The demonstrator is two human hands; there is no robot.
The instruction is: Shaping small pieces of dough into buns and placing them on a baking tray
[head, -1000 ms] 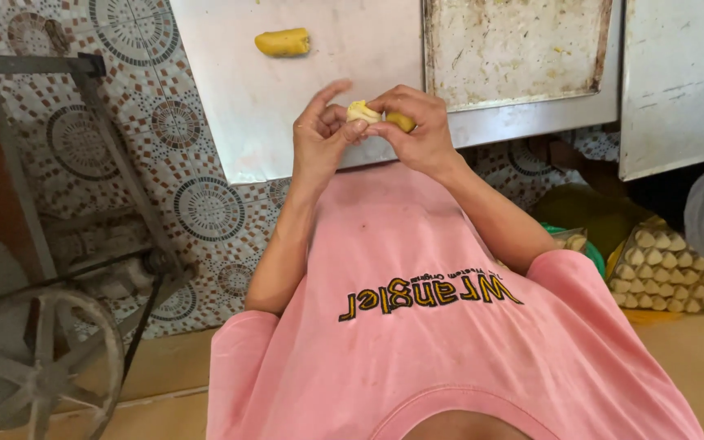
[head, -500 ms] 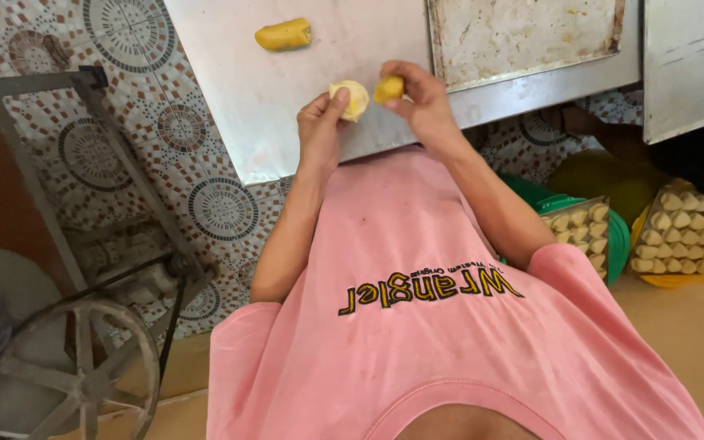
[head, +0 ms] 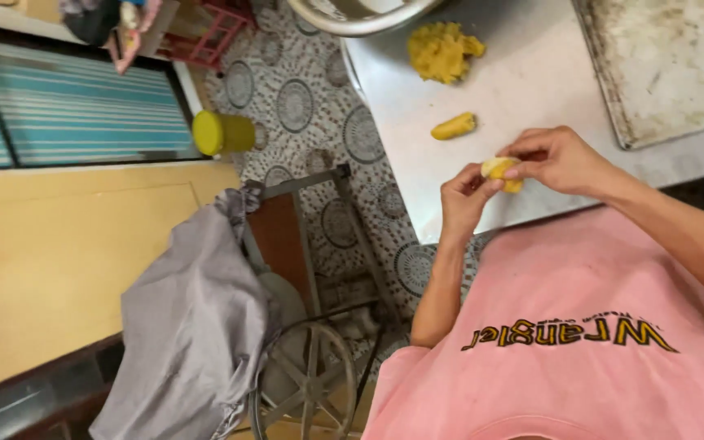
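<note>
We see left hand (head: 462, 195) and right hand (head: 556, 159) pinching yellow dough piece (head: 500, 171) together, grip closed, above desk (head: 523, 90) edge for shaping; rolled dough log (head: 453, 126) at 11 o'clock, dough heap (head: 443, 50) beyond.

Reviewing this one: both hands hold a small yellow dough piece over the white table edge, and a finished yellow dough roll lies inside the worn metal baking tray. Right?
Not quite. In the head view the left hand and right hand do share the small yellow dough piece over the white table, but the finished yellow dough roll lies on the bare tabletop, left of the worn metal baking tray, not inside it.
</note>
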